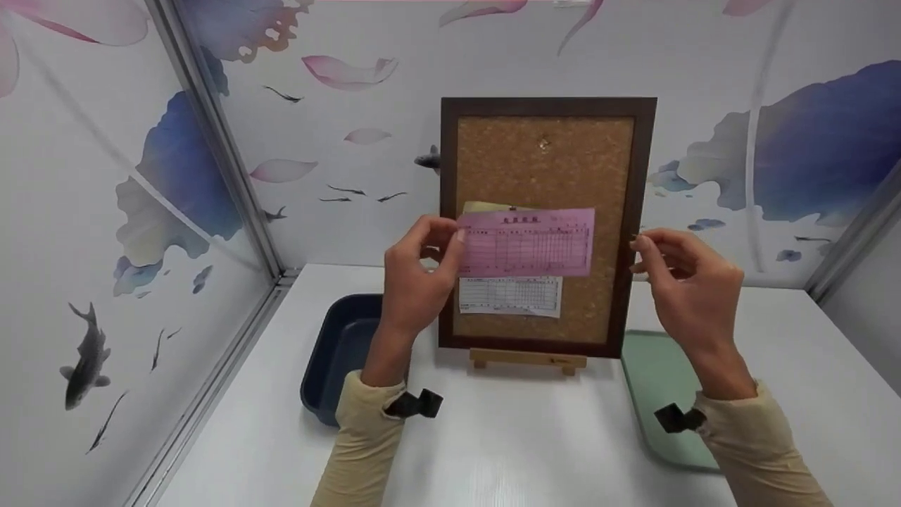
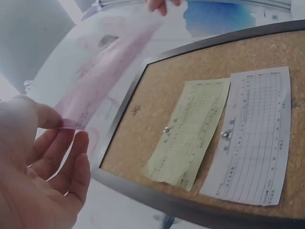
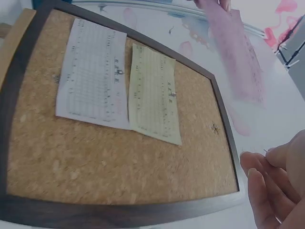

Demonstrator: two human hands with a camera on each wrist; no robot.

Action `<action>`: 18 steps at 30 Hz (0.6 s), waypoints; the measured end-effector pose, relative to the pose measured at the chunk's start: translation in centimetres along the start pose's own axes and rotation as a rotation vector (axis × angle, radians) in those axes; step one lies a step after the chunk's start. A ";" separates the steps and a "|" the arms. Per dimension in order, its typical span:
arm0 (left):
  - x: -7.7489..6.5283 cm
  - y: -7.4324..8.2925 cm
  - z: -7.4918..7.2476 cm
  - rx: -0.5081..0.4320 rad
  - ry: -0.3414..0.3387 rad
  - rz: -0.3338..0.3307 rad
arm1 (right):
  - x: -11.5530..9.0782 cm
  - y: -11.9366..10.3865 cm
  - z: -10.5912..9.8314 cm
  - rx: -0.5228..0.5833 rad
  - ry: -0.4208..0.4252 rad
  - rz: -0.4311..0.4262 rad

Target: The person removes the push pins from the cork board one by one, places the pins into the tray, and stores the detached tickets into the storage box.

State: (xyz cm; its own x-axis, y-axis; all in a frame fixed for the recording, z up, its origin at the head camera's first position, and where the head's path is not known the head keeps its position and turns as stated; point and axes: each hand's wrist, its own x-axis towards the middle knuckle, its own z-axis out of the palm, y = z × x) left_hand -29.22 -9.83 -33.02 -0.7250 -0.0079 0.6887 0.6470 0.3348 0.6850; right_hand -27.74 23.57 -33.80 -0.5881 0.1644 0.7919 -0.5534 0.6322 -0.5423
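In the head view my left hand [image 1: 422, 271] pinches the left edge of a pink printed slip [image 1: 528, 243], held up in front of a framed corkboard [image 1: 542, 172]. My right hand [image 1: 693, 285], by the board's right edge, pinches a small pushpin; its thin point [image 3: 266, 151] shows between thumb and finger, its head hidden. On the cork are a white slip [image 2: 252, 138] and a yellow slip [image 2: 193, 129] side by side, each with a clear pushpin [image 2: 227, 135] near one edge. Higher up sits a small cluster of pins [image 1: 543, 144].
The corkboard leans on a wooden stand [image 1: 528, 358] on a white table [image 1: 521, 436]. Partly behind my left forearm is a dark blue bin [image 1: 331, 352]. A pale green tray [image 1: 662, 394] lies at the right, partly under my right forearm. Printed wall panels [image 1: 338, 35] enclose the table.
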 end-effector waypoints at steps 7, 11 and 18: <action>-1.4 -0.5 -2.4 -0.001 -0.203 -0.099 | -2.3 2.6 -1.3 -0.008 -0.020 0.070; -2.0 -1.2 -3.1 -0.048 -0.300 -0.142 | -3.5 4.2 -1.8 -0.033 -0.023 0.124; -1.9 -2.4 -3.9 -0.039 -0.358 -0.130 | -5.5 6.8 -2.7 -0.054 -0.054 0.196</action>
State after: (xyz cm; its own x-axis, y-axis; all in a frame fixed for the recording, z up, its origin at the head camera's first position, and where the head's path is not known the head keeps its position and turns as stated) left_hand -28.50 -14.28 -35.03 -0.8336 0.2844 0.4735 0.5479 0.3170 0.7742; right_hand -26.72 29.01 -41.13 -0.7128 0.2483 0.6560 -0.3937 0.6324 -0.6671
